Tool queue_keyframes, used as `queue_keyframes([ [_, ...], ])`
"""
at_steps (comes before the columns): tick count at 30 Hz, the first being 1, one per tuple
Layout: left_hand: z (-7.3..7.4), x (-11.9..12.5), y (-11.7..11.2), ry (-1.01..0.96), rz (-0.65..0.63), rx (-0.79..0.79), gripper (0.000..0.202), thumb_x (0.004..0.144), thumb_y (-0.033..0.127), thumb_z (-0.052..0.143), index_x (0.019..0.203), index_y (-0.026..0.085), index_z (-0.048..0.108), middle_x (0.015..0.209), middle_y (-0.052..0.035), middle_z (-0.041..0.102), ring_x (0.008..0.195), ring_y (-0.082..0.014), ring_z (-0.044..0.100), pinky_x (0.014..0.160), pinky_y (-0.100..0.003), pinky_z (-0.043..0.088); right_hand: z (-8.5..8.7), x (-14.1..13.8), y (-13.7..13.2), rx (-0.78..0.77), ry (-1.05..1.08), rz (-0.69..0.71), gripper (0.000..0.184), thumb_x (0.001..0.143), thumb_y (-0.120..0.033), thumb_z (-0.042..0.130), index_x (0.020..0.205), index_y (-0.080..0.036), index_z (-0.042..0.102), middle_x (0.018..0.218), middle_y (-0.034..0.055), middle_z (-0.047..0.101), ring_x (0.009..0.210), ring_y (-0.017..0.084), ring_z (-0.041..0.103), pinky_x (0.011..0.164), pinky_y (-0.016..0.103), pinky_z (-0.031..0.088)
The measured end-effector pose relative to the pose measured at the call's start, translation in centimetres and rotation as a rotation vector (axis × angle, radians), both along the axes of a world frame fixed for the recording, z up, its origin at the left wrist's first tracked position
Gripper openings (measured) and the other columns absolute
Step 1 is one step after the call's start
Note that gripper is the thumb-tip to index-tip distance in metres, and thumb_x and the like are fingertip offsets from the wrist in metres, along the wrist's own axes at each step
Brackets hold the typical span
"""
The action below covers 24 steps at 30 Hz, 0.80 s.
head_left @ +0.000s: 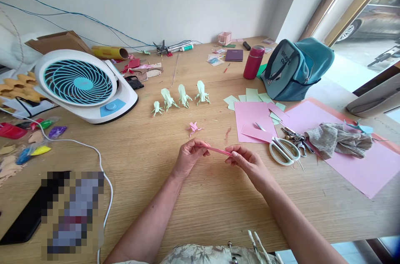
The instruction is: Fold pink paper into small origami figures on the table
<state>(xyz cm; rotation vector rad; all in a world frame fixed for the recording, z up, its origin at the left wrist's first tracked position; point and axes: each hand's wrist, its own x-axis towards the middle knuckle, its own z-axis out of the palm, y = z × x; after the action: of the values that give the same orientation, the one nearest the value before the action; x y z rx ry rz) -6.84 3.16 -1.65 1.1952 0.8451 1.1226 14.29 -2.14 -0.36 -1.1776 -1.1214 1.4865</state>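
Between my two hands stretches a narrow folded strip of pink paper (pixel 218 150), held just above the table. My left hand (pixel 191 156) pinches its left end, and my right hand (pixel 245 162) grips the right end between thumb and fingers. Just beyond them lies a small pink folded-paper figure (pixel 195 128). Farther back stand several pale green origami figures (pixel 184 96) in a row. To the right, white-handled scissors (pixel 283 151) rest with their blades over a pink sheet (pixel 250 116) and beneath a smaller pink strip (pixel 256 133).
A white fan (pixel 83 85) stands at the left, its white cable (pixel 100 160) running toward the front edge. Right of centre are green paper pieces (pixel 251 95), a red bottle (pixel 253 63) and a blue bag (pixel 296 70). Keys (pixel 298 139) and a grey cloth (pixel 337 140) lie near the scissors.
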Motion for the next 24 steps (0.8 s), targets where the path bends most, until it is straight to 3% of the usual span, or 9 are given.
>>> queue_keyframes([
  [10,-0.46,-0.72,0.02,-0.037,-0.066,-0.027,0.029,0.082,0.043,0.072,0.091,0.016,0.069,0.083,-0.005,0.068,0.076,-0.0145,0.062,0.073,-0.025,0.049,0.1,0.22,0.26,-0.002,0.044,-0.035,0.034,0.079,-0.048,0.073,0.098,-0.02,0.07,0.081,0.0026,0.069,0.078,0.017,0.061,0.073,0.029,0.046],
  [16,-0.71,-0.89,0.11,0.01,-0.037,0.004,0.026,0.083,0.041,0.071,0.093,0.016,0.072,0.094,-0.0062,0.068,0.092,-0.0171,0.06,0.084,-0.025,0.045,-0.06,0.14,0.45,0.013,0.042,-0.048,0.036,0.073,-0.048,0.078,0.097,-0.022,0.069,0.097,0.0047,0.07,0.084,0.018,0.063,0.075,0.031,0.048],
  [24,-0.54,-0.88,0.14,0.053,-0.055,0.02,0.033,0.077,0.041,0.076,0.097,0.015,0.069,0.097,-0.0069,0.067,0.092,-0.0185,0.059,0.085,-0.026,0.044,-0.44,0.2,0.66,0.038,0.03,-0.056,0.04,0.074,-0.05,0.077,0.101,-0.022,0.067,0.103,0.0077,0.071,0.09,0.022,0.065,0.083,0.036,0.052],
])
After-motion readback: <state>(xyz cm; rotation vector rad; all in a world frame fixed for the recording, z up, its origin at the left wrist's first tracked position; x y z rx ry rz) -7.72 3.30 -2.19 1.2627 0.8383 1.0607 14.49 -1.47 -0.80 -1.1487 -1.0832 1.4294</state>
